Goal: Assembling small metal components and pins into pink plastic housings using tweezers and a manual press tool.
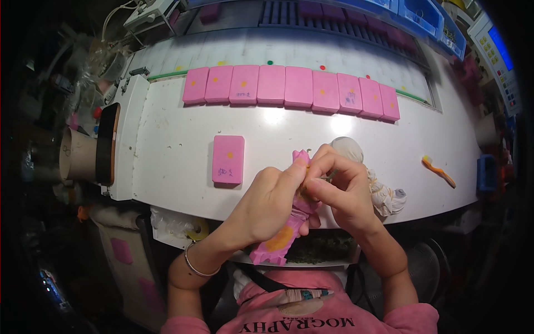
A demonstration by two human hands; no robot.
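My left hand (272,195) is closed around a long pink piece (262,253) with jagged edges and a yellow-orange patch, its lower end jutting out toward my body. The upper tip of that piece shows above my left thumb. My right hand (345,189) meets it there, thumb and index finger pinched together at the piece. Something thin and greenish shows by the right fingertips, too small to name. To the left of my hands a pink rectangular block (228,158) with a yellow dot and handwriting lies on the white table (167,161).
Several pink blocks (271,86) stand in a row along the back of the table. Right of my hands lies a bundled white cloth (386,197); farther right is an orange-handled brush (439,171). Blue bins (423,19) hang overhead, and a cardboard tube (78,153) sits far left.
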